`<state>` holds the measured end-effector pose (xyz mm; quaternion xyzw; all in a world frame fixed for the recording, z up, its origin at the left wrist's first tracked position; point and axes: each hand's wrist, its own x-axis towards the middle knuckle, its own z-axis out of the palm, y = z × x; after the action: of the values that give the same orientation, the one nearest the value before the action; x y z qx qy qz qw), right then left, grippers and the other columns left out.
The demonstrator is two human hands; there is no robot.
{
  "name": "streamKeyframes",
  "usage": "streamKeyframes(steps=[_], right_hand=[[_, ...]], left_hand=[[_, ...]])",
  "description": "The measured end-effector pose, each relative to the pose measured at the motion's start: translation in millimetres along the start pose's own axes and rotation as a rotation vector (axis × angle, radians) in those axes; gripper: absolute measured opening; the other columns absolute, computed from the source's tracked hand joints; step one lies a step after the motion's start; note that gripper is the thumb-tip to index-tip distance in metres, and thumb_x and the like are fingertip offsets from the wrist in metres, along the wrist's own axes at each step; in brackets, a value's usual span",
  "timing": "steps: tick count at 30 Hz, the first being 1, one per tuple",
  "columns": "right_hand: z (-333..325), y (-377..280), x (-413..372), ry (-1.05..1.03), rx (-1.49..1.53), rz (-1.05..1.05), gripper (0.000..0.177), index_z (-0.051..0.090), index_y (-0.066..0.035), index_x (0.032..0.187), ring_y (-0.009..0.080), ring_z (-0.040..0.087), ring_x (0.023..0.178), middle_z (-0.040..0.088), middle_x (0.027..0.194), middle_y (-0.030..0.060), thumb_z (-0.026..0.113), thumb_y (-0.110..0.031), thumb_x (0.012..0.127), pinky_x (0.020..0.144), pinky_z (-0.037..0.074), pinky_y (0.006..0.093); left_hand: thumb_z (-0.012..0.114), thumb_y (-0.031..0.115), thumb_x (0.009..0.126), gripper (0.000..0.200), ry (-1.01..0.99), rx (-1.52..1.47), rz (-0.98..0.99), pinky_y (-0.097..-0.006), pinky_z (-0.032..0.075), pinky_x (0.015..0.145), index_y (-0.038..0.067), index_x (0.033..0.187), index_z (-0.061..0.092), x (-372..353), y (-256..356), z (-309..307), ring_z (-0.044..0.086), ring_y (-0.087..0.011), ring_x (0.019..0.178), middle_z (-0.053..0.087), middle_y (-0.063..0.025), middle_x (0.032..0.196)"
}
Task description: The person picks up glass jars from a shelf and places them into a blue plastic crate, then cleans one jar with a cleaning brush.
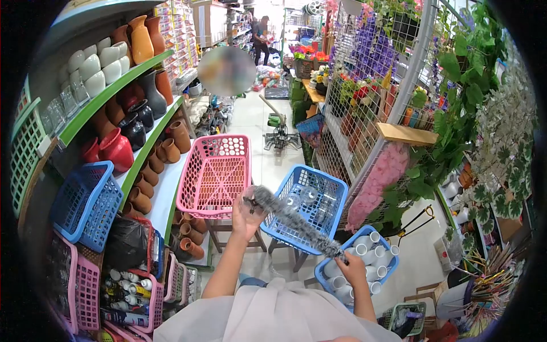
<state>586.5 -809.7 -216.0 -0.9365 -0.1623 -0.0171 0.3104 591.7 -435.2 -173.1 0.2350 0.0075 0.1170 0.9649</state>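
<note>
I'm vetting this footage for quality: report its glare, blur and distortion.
Head view: the lens bows the green shelf edge, and the corners are black; bright light washes out the far background; the white floor shows glare; a round blurred patch hides a spot near the upper middle; the grey fluffy duster looks fairly clear.

Left of the hands (354,270), a shelf (97,108) with green edges carries white bowls (91,68) and drinking glasses (78,88) on one level, with red vases (117,149), black vases (134,132) and a grey vase (152,94) beneath. Brown clay pots (180,137) line the level below that. Well ahead of the hands, a person (261,41) stands in the aisle. To their right, a wire rack (414,60) bears purple flowers (373,37); pink flowers (379,182) hang lower, near green leaves (473,94). Farther right, colourful sticks (490,285) fill a bucket (453,305).
</note>
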Motion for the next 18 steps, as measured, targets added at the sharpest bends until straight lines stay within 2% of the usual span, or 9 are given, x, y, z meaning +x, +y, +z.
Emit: streamKeyframes(steps=[3, 6, 7, 10, 11, 13, 16, 18], right_hand=[[3.4, -6.2, 4.0, 0.022, -0.015, -0.021, 0.045, 0.064, -0.004, 0.086, 0.0372, 0.061, 0.064, 0.061, 0.065, 0.0185, 0.067, -0.048, 0.080, 0.058, 0.046, 0.0462], [11.3, -17.2, -5.1, 0.021, 0.007, -0.012, 0.044, 0.063, -0.004, 0.082, 0.0370, 0.061, 0.064, 0.061, 0.065, 0.0188, 0.068, -0.047, 0.079, 0.058, 0.046, 0.0462], [8.5, -13.6, -5.5, -0.042, 0.019, -0.021, 0.044, 0.063, -0.004, 0.084, 0.0374, 0.061, 0.065, 0.061, 0.066, 0.0191, 0.068, -0.048, 0.079, 0.058, 0.046, 0.0462], [7.1, 1.8, 8.8, -0.109, -0.041, 0.000, 0.044, 0.063, -0.005, 0.087, 0.0384, 0.062, 0.067, 0.063, 0.069, 0.0194, 0.067, -0.049, 0.079, 0.059, 0.046, 0.0466], [12.4, 4.6, 17.8, -0.014, -0.058, 0.054, 0.043, 0.063, -0.005, 0.086, 0.0390, 0.062, 0.067, 0.063, 0.070, 0.0196, 0.067, -0.048, 0.080, 0.059, 0.046, 0.0472], [16.9, -9.4, 33.0, 0.115, 0.000, 0.118, 0.038, 0.061, -0.005, 0.090, 0.0424, 0.061, 0.070, 0.064, 0.072, 0.0214, 0.067, -0.042, 0.083, 0.060, 0.046, 0.0498], [65.6, -2.5, 63.5, 0.197, 0.050, 0.087, 0.036, 0.059, -0.005, 0.097, 0.0446, 0.060, 0.070, 0.063, 0.073, 0.0233, 0.066, -0.038, 0.085, 0.061, 0.046, 0.0506], [88.0, -4.2, 79.0, 0.162, 0.074, 0.064, 0.036, 0.056, -0.004, 0.101, 0.0452, 0.061, 0.072, 0.064, 0.076, 0.0236, 0.065, -0.036, 0.086, 0.063, 0.047, 0.0510]], left_hand=[[0.047, 0.055, 0.091, 0.054, 0.120, 0.076, -0.027, -0.0471, 0.043, 0.099, 0.016, 0.128, 0.050, 1.5, -7.4, 4.4, 0.049, -0.0246, 0.117, 0.051, -0.0060, 0.129], [0.047, 0.052, 0.092, 0.051, 0.093, 0.087, 0.014, -0.0455, 0.044, 0.098, 0.016, 0.127, 0.051, 9.7, -9.8, -9.0, 0.052, -0.0236, 0.113, 0.054, -0.0049, 0.125], [0.047, 0.050, 0.093, 0.048, 0.006, 0.049, 0.008, -0.0430, 0.046, 0.094, 0.015, 0.126, 0.051, 11.9, -5.7, -13.6, 0.054, -0.0233, 0.109, 0.056, -0.0052, 0.121], [0.046, 0.050, 0.094, 0.047, 0.087, 0.028, 0.126, -0.0393, 0.048, 0.090, 0.013, 0.124, 0.052, 2.3, -0.1, -15.1, 0.057, -0.0225, 0.104, 0.058, -0.0063, 0.116], [0.046, 0.049, 0.094, 0.047, 0.024, 0.019, 0.099, -0.0378, 0.049, 0.089, 0.012, 0.121, 0.053, 1.4, 2.2, -30.7, 0.058, -0.0217, 0.103, 0.058, -0.0075, 0.115], [0.046, 0.049, 0.094, 0.046, 0.074, 0.019, 0.114, -0.0379, 0.049, 0.090, 0.012, 0.121, 0.053, -8.6, 3.2, -32.3, 0.057, -0.0215, 0.103, 0.058, -0.0074, 0.115], [0.048, 0.049, 0.094, 0.047, 0.157, 0.051, 0.155, -0.0396, 0.048, 0.093, 0.012, 0.123, 0.052, -24.5, 2.8, -39.3, 0.057, -0.0213, 0.106, 0.057, -0.0070, 0.116], [0.047, 0.050, 0.094, 0.050, 0.323, 0.060, 0.139, -0.0406, 0.047, 0.095, 0.013, 0.128, 0.050, -36.2, 1.8, -37.5, 0.055, -0.0203, 0.109, 0.057, -0.0055, 0.118]])
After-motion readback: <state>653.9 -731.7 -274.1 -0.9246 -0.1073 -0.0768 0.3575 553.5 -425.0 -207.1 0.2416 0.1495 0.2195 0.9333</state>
